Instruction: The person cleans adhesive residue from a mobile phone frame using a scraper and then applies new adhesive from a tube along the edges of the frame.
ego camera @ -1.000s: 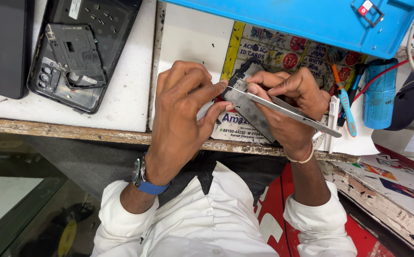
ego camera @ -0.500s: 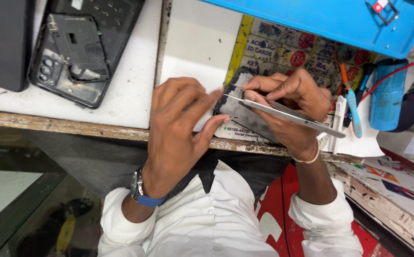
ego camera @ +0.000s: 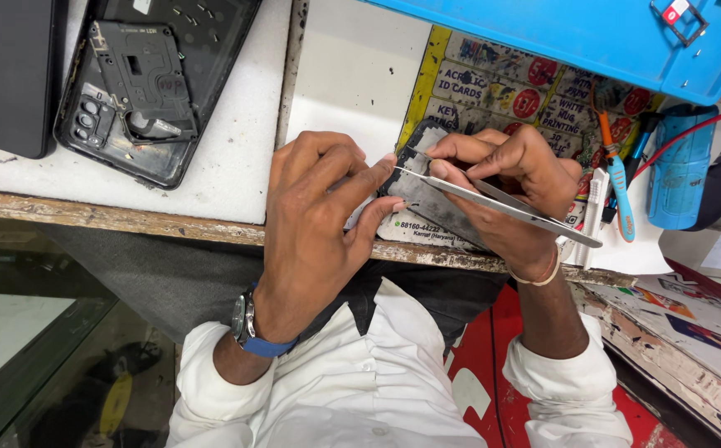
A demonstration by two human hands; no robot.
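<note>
The right hand [ego camera: 509,178] is pinching a long metal blade [ego camera: 509,207] narrowly between thumb and fingers, its tip lying on the upper edge of the phone [ego camera: 427,199]. The left hand [ego camera: 319,216] is bracing the phone from the other side, forefinger stretched out straight to the blade tip, thumb pressed on the phone's near edge, the other fingers curled.

The phone is being held tilted just above the table edge [ego camera: 128,220], over a printed sheet [ego camera: 501,91]. Left of the phone and well apart, a black back cover [ego camera: 149,91] is lying inside up on the white tabletop, with a dark slab [ego camera: 4,75] just beyond it. Right of the phone, a blue-handled tool [ego camera: 621,195] is lying near a blue pouch [ego camera: 679,174]. Above the phone, a blue tray [ego camera: 576,33] is spanning the bench. A watch [ego camera: 248,328] is sitting on the left wrist.
</note>
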